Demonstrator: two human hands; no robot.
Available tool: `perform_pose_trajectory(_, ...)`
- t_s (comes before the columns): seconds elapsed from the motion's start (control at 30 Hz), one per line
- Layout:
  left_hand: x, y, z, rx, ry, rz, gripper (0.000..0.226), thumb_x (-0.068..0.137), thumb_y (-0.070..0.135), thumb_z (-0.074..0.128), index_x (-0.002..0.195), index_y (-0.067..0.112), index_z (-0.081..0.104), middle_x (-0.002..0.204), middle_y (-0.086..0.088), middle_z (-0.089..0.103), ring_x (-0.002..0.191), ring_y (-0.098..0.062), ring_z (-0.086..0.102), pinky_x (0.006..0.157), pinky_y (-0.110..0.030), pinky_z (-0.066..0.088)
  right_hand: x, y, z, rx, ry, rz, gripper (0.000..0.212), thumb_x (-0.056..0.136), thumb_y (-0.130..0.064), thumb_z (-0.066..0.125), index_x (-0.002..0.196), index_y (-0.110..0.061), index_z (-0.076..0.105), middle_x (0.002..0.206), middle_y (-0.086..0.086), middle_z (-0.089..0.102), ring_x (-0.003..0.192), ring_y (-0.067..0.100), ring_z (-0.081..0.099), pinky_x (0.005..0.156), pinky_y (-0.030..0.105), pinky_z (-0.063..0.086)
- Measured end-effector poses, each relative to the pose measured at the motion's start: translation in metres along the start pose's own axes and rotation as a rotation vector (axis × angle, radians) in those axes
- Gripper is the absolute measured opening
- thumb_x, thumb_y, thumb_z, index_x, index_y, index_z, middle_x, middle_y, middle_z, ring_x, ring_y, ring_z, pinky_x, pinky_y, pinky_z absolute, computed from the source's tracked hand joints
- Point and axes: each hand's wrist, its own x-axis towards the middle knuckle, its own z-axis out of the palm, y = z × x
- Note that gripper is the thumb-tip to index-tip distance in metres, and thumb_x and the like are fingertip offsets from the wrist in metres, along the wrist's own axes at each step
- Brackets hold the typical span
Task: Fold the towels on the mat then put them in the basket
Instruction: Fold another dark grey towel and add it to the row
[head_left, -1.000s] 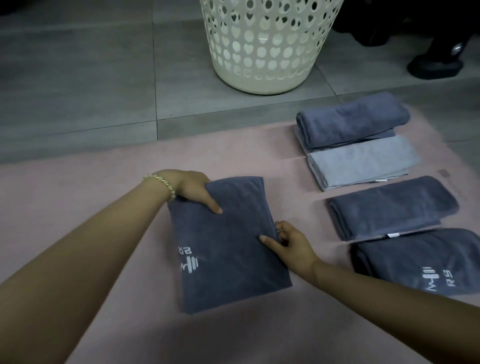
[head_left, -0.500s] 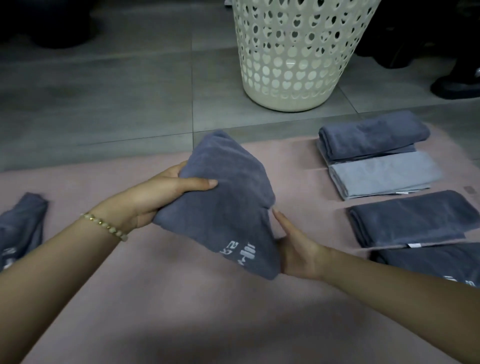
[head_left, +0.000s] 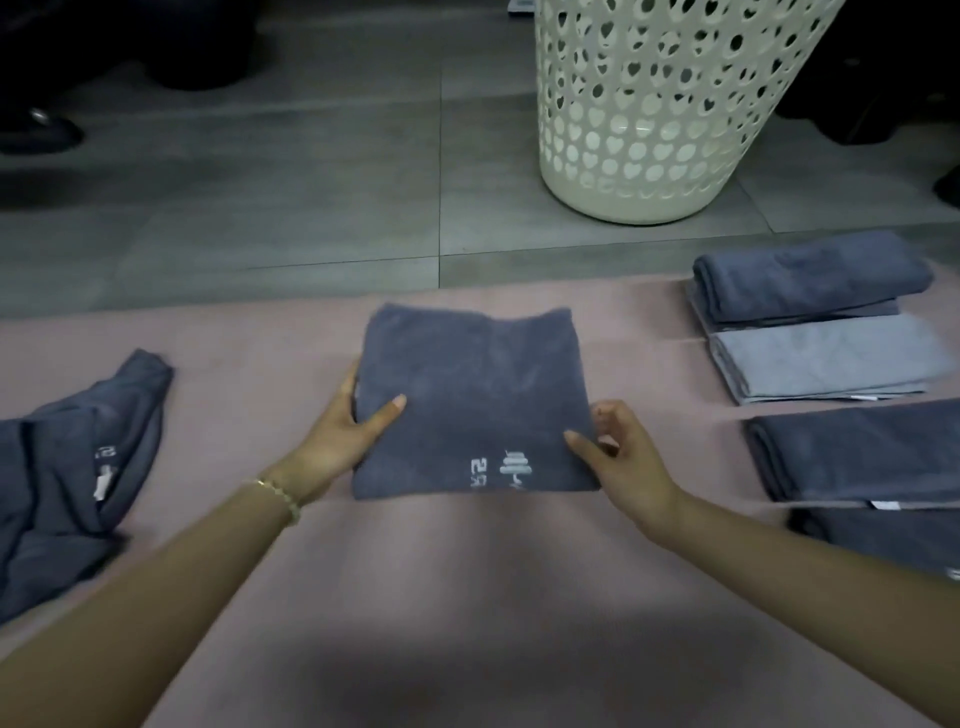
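Towel (head_left: 467, 405) gripped by left hand (head_left: 340, 439), right hand (head_left: 626, 460), four folded towels (head_left: 831, 358), one crumpled towel (head_left: 78, 467), one basket (head_left: 649, 114)

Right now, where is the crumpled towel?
In the head view, the crumpled towel lies on the pink mat at the far left, left of the left hand gripping the centre towel.

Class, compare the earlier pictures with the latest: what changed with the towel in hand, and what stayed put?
The dark towel, flat on the mat a second ago, was lifted and folded squarer; the left hand and right hand now grip its side edges. The folded towels at right and the basket stayed put.
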Motion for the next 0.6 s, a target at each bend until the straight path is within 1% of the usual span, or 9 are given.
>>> perform_pose_trajectory(0.07,-0.012,-0.044,0.014,0.195,0.084,-0.128,0.075,0.089,0.026,0.062,0.149,0.017,0.018,0.138,-0.011,0.050,0.117,-0.026,0.055,0.097,-0.036,0.046,-0.011,0.030,0.001,-0.268,0.047,0.069,0.019,0.090,-0.003,0.057,0.086,-0.014,0.042,0.091,0.007,0.050,0.080,0.023,0.052,0.061,0.012,0.042)
perform_pose_trajectory(0.1,-0.020,-0.060,0.019,0.409,0.145,-0.097,0.072,0.091,0.034,0.059,0.148,0.013,0.021,0.139,-0.011,0.047,0.119,-0.029,0.052,0.099,-0.037,0.043,-0.016,0.041,0.000,-0.406,0.065,0.098,0.014,0.091,-0.004,0.055,0.091,-0.013,0.045,0.097,0.007,0.048,0.086,0.025,0.053,0.067,0.017,0.044)
perform_pose_trajectory(0.13,-0.028,-0.074,0.023,0.628,0.190,0.030,0.066,0.092,0.044,0.051,0.145,0.012,0.028,0.138,-0.010,0.047,0.120,-0.030,0.050,0.100,-0.037,0.040,-0.022,0.048,0.000,-0.537,0.063,0.084,0.013,0.091,-0.008,0.054,0.102,-0.011,0.048,0.107,0.007,0.046,0.094,0.026,0.053,0.077,0.023,0.046)
perform_pose_trajectory(0.2,-0.044,-0.088,0.035,0.895,0.127,0.365,0.063,0.093,0.055,0.035,0.140,0.013,0.039,0.140,-0.005,0.047,0.124,-0.025,0.043,0.104,-0.038,0.033,-0.030,0.054,0.002,-0.757,-0.025,-0.172,0.035,0.093,-0.024,0.053,0.125,-0.008,0.048,0.129,0.007,0.045,0.115,0.023,0.047,0.098,0.030,0.040)
perform_pose_trajectory(0.27,-0.056,-0.101,0.051,1.020,-0.023,0.580,0.065,0.095,0.057,0.028,0.143,0.014,0.036,0.146,-0.004,0.043,0.135,-0.019,0.032,0.110,-0.042,0.023,-0.034,0.056,0.010,-0.965,-0.188,-0.514,0.054,0.096,-0.043,0.040,0.139,-0.010,0.040,0.145,0.005,0.041,0.133,0.019,0.034,0.110,0.033,0.026)
perform_pose_trajectory(0.33,-0.060,-0.118,0.061,1.112,-0.120,0.660,0.074,0.093,0.060,0.031,0.149,0.012,0.022,0.151,-0.005,0.034,0.142,-0.018,0.022,0.113,-0.045,0.016,-0.037,0.064,0.022,-1.192,-0.375,-0.694,0.065,0.093,-0.050,0.034,0.145,-0.012,0.031,0.152,0.002,0.032,0.140,0.017,0.023,0.112,0.035,0.017)
perform_pose_trajectory(0.4,-0.057,-0.129,0.065,1.159,-0.124,0.662,0.082,0.090,0.061,0.036,0.151,0.014,0.009,0.152,-0.006,0.030,0.143,-0.021,0.019,0.112,-0.048,0.016,-0.038,0.074,0.038,-1.299,-0.508,-0.713,0.071,0.090,-0.053,0.037,0.147,-0.011,0.029,0.153,0.003,0.030,0.142,0.016,0.020,0.112,0.035,0.013)
perform_pose_trajectory(0.47,-0.049,-0.131,0.064,1.187,-0.112,0.663,0.085,0.088,0.061,0.038,0.151,0.015,0.005,0.151,-0.006,0.033,0.142,-0.022,0.022,0.112,-0.048,0.016,-0.032,0.083,0.046,-1.345,-0.558,-0.703,0.074,0.088,-0.054,0.036,0.147,-0.009,0.029,0.151,0.004,0.035,0.141,0.016,0.022,0.113,0.034,0.012)
perform_pose_trajectory(0.6,-0.039,-0.129,0.057,1.287,-0.121,0.686,0.076,0.086,0.060,0.036,0.146,0.015,0.028,0.146,-0.006,0.042,0.137,-0.023,0.028,0.113,-0.041,0.012,-0.012,0.085,0.022,-1.376,-0.617,-0.721,0.072,0.090,-0.055,0.036,0.146,-0.010,0.030,0.151,0.004,0.035,0.140,0.016,0.031,0.112,0.033,0.016)
